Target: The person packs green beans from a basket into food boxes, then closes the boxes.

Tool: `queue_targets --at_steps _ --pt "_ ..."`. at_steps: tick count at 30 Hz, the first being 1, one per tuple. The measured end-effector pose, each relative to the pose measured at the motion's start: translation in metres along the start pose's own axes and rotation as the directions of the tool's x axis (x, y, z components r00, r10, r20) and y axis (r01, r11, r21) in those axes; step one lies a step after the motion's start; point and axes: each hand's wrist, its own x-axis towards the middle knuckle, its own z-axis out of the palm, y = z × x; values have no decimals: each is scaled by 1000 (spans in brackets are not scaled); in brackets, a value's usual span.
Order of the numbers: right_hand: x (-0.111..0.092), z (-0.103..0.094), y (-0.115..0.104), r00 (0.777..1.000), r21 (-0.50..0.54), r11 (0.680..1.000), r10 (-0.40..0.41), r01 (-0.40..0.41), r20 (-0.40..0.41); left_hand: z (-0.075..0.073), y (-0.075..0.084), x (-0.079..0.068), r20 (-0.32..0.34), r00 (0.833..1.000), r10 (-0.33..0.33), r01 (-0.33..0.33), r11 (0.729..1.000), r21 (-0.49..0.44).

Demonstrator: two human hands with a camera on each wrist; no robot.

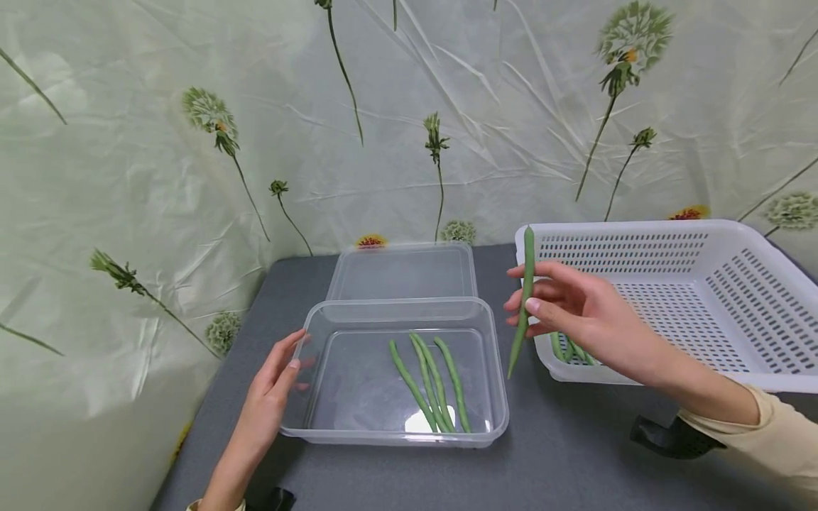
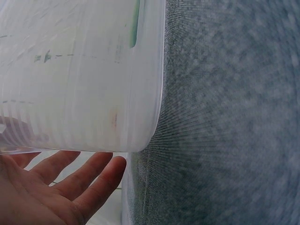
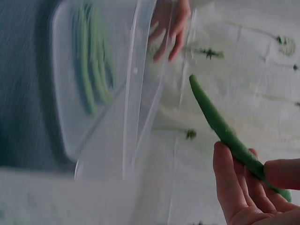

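My right hand (image 1: 569, 305) pinches one green bean (image 1: 527, 284) between thumb and fingers, the bean standing nearly upright in the air. It is between the clear plastic container (image 1: 390, 438) and the white basket. Several more green beans (image 1: 456, 383) lie side by side in the right half of the container. My left hand (image 1: 265, 394) rests at the container's left wall, its fingers fairly straight. The left wrist view shows these fingers (image 2: 91, 180) extended along the outside of the wall.
On the right stands a white perforated basket (image 1: 664, 380), with a few green beans (image 1: 565, 348) in its near left corner, partly behind my right hand. A clear lid (image 1: 402, 273) lies behind the container on the grey table (image 1: 549, 454). Flower-patterned sheeting (image 1: 383, 170) hangs behind.
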Motion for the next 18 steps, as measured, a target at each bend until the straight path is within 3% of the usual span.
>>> queue_targets --at_steps 4,8,14,18 --pt "1 23 5 998 8 998 -65 65 -3 0 0 0 2 1000 5 -5 1000 1" --pt "3 45 13 997 27 997 -76 75 8 0 -1 -1 5 1000 -3 3 1000 16" --pt "8 69 27 1000 58 998 14 -16 27 -1 0 0 25 1000 -10 9 999 34" --pt "12 79 36 997 -18 997 79 -79 11 -1 0 1 29 1000 -11 10 999 32"
